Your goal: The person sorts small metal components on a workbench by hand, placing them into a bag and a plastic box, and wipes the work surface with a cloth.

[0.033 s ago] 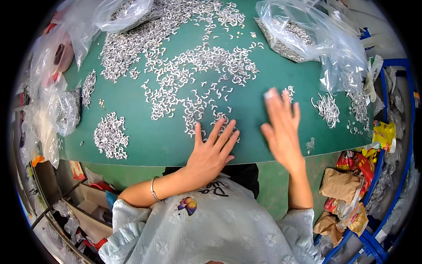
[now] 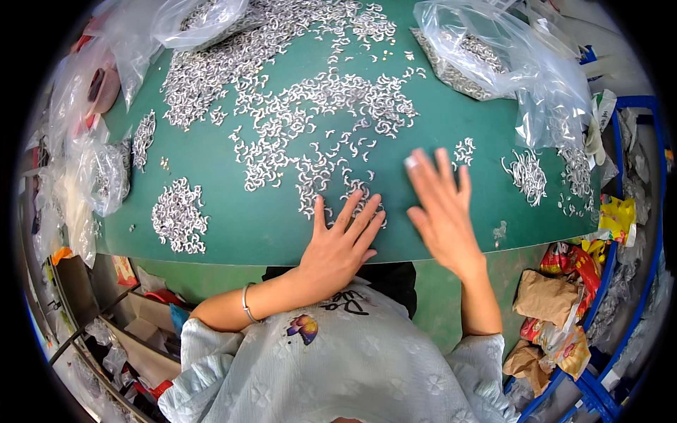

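Note:
Small silvery crescent-shaped metal pieces (image 2: 331, 95) lie scattered over the green table (image 2: 398, 229). My left hand (image 2: 342, 231) rests spread near the table's front edge, fingertips touching the nearest of these pieces. To its right, my right hand (image 2: 446, 218) is over bare tabletop, fingers stretched and apart, slightly blurred, holding nothing. Just beyond its fingers lies a small cluster of the same pieces (image 2: 464, 151). Farther right is a separate heap of longer-looking pieces (image 2: 525, 178). A rounded heap of crescents (image 2: 178, 217) sits at the left front.
Clear plastic bags of pieces stand at the far left (image 2: 201, 25) and far right (image 2: 472, 60). More bags (image 2: 102, 173) crowd the left edge. Right of the table is a blue metal rack (image 2: 638, 233), with brown paper bags (image 2: 546, 295) beside it. Open boxes (image 2: 144, 331) stand at lower left.
My right hand has moved slightly left, away from the small cluster, which now shows more fully. My left hand has stayed in place.

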Demonstrator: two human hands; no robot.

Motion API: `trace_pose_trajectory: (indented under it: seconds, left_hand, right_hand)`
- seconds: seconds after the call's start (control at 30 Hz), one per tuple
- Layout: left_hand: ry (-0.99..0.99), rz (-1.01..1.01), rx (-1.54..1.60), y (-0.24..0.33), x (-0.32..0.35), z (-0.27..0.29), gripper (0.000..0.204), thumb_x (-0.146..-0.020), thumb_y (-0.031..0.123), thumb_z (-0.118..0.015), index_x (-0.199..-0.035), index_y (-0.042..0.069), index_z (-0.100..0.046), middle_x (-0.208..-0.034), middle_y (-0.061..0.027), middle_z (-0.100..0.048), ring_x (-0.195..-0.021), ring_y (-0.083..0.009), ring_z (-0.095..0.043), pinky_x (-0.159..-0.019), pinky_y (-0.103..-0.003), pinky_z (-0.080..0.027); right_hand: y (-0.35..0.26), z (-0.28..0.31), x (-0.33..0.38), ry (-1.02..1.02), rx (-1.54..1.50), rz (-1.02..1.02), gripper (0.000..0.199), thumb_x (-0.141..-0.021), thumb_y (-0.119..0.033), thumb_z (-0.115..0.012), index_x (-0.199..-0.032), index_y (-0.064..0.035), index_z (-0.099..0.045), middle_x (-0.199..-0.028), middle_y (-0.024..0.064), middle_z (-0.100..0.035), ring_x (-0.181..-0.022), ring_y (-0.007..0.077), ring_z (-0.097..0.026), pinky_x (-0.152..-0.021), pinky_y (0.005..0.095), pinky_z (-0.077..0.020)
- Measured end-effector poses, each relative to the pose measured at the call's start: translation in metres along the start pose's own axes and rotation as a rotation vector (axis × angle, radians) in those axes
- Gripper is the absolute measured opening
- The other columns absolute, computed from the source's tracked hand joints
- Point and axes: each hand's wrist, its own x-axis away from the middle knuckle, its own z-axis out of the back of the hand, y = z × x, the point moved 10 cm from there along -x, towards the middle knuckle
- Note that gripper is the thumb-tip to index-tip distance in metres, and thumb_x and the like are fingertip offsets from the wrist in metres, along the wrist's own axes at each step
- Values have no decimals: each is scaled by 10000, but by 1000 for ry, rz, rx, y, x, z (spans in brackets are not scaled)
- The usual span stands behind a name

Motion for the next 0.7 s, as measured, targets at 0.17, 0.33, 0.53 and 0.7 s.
trace_pose_trajectory:
  seconds: [0.17,0.33,0.53,0.7]
  left_hand:
    - [-1,-27,-20,-5,6,2,644,-798,195,-698,-1377,55,-452,-1521,-131,-321,-1413,-337,-280,-1010,-741,-192]
    - [39,6,54,-14,18,12,592,-817,116,-662,-1361,15,-452,-1518,-145,-320,-1422,-343,-270,-1041,-715,-184]
    - [93,80,93,-22,-1,22,571,-825,88,-647,-1343,-43,-445,-1517,-191,-305,-1427,-352,-262,-1074,-683,-170]
    - [106,114,95,-39,8,28,572,-837,93,-638,-1355,-38,-434,-1524,-183,-297,-1425,-343,-268,-1084,-671,-164]
  right_hand:
    - [-26,-17,-13,-114,23,108,638,-844,-215,-663,-1428,-111,-428,-1524,28,-347,-1438,332,-228,-1108,648,-123]
    - [1,-9,2,-21,108,-106,678,-820,-270,-683,-1420,-81,-432,-1524,14,-346,-1445,335,-205,-1087,680,-111]
    - [-29,-23,-18,-80,65,45,650,-806,-291,-695,-1376,-67,-476,-1512,26,-361,-1443,332,-214,-1090,669,-130]
    - [4,-4,-1,20,114,-124,661,-810,-272,-694,-1394,-69,-460,-1515,62,-357,-1440,322,-234,-1113,629,-123]
